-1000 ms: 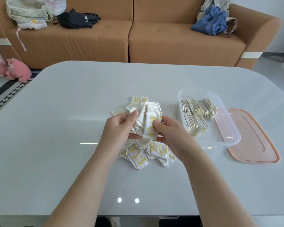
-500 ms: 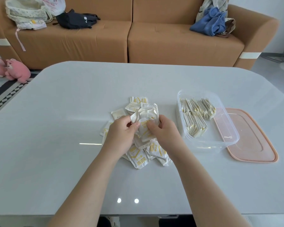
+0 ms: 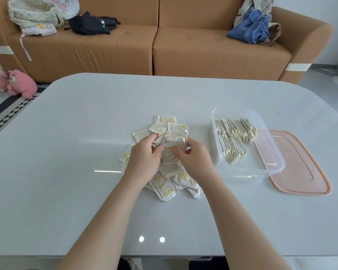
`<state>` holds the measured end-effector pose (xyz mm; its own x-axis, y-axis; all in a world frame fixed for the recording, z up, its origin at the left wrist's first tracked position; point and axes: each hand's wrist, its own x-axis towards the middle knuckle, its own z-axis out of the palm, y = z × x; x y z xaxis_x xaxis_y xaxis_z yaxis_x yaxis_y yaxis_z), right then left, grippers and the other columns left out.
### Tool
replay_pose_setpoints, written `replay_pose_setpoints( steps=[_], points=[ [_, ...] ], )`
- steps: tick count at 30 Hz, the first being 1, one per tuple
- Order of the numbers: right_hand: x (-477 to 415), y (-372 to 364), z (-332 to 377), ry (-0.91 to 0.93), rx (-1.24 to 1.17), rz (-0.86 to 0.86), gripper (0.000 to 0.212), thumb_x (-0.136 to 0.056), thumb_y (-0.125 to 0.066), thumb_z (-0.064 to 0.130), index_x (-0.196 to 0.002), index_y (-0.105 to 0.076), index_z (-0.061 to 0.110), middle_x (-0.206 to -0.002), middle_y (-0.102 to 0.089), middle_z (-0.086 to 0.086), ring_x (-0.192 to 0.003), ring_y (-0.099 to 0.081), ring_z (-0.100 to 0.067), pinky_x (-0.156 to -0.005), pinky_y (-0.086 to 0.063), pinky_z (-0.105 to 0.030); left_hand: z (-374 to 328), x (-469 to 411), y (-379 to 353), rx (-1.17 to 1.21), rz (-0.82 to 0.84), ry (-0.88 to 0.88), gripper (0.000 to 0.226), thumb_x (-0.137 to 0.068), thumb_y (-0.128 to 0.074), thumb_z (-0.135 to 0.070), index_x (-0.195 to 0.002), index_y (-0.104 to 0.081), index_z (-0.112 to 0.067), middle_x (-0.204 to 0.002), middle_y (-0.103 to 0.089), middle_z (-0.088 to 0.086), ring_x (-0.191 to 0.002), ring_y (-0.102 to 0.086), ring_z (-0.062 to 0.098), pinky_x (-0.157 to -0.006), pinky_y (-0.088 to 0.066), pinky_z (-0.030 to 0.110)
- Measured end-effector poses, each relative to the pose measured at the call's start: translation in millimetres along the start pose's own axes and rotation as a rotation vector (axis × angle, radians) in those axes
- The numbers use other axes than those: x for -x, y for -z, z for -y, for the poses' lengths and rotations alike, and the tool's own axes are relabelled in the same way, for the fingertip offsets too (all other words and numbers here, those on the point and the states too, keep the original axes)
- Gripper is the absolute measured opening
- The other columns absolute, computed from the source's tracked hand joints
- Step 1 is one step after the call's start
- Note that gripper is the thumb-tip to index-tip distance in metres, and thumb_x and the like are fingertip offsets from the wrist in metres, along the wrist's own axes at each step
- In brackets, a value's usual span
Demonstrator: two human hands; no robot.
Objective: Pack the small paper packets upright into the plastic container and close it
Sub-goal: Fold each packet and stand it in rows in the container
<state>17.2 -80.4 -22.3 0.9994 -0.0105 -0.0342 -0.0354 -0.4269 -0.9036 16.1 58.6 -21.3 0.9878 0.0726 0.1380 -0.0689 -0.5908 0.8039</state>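
The left hand (image 3: 144, 160) and the right hand (image 3: 195, 158) have drawn closer than a second ago and now pinch one bunch of packets (image 3: 174, 139) between them, over the loose pile (image 3: 166, 186). On the right the container (image 3: 277, 166), partly filled with upright rows, waits open, its lid (image 3: 300, 172) beside it; much packing remains.

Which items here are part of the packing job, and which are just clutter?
Job: left hand and right hand, both gripping a bunch of packets; loose packets on the table; plastic container with upright packets inside; pink lid, off, beside it.

Lying about: sofa, black bag, blue cloth, white fabric bag, pink plush toys.
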Motion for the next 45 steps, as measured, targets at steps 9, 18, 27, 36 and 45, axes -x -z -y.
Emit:
replay_pose_setpoints(
  steps=[9,18,27,36,45],
  points=[
    [-1.2,-0.6,-3.4,0.071,0.190,0.021,0.024,-0.091,-0.059,0.027,-0.111,-0.053,0.016,-0.084,-0.050,0.009,-0.081,-0.047,-0.013,-0.066,-0.035,-0.024,-2.7,3.7,-0.9,-0.043,0.082,-0.136,0.020,-0.097,-0.046,-0.008,-0.110,-0.060,-0.013,-0.068,-0.051,-0.008,-0.059,-0.043,0.007,-0.053,-0.032,0.015],
    [-1.9,-1.4,-7.8,0.064,0.184,0.044,0.046,-0.087,-0.066,0.025,-0.128,-0.044,0.022,-0.107,-0.062,0.007,-0.107,-0.053,-0.019,-0.080,-0.036,-0.029,-5.3,4.1,-0.1,0.195,0.041,0.040,0.040,-0.091,-0.054,-0.006,-0.128,-0.058,-0.022,-0.103,-0.062,-0.019,-0.089,-0.057,-0.013,-0.074,-0.041,0.002],
    [-5.3,-7.6,-14.5,0.057,0.271,0.026,0.033,-0.091,-0.057,0.031,-0.120,-0.047,0.018,-0.110,-0.060,0.002,-0.115,-0.042,-0.021,-0.096,-0.035,-0.041,-23.4,6.5,2.4,0.821,0.107,0.345,0.027,-0.099,-0.039,-0.027,-0.095,-0.065,-0.023,-0.097,-0.070,-0.011,-0.097,-0.062,0.000,-0.090,-0.043,0.021],
    [-3.1,-11.2,-10.2,0.095,0.265,0.094,0.023,-0.095,-0.051,0.028,-0.112,-0.042,0.016,-0.112,-0.050,0.007,-0.116,-0.038,-0.018,-0.085,-0.023,-0.034,-17.0,4.9,3.3,1.150,0.241,0.325,0.064,-0.101,-0.018,-0.050,-0.150,-0.030,-0.010,-0.150,-0.041,0.009,-0.137,-0.040,0.019,-0.118,-0.023,0.040],
    [-4.9,-10.6,-13.4,0.095,0.336,0.068,0.037,-0.098,-0.048,0.032,-0.131,-0.039,0.018,-0.128,-0.044,0.007,-0.131,-0.029,-0.017,-0.101,-0.022,-0.039,-21.0,4.5,6.7,1.201,0.222,0.352,0.065,-0.101,-0.017,-0.049,-0.150,-0.028,-0.008,-0.153,-0.036,0.012,-0.140,-0.036,0.019,-0.119,-0.021,0.039]
  ],
)
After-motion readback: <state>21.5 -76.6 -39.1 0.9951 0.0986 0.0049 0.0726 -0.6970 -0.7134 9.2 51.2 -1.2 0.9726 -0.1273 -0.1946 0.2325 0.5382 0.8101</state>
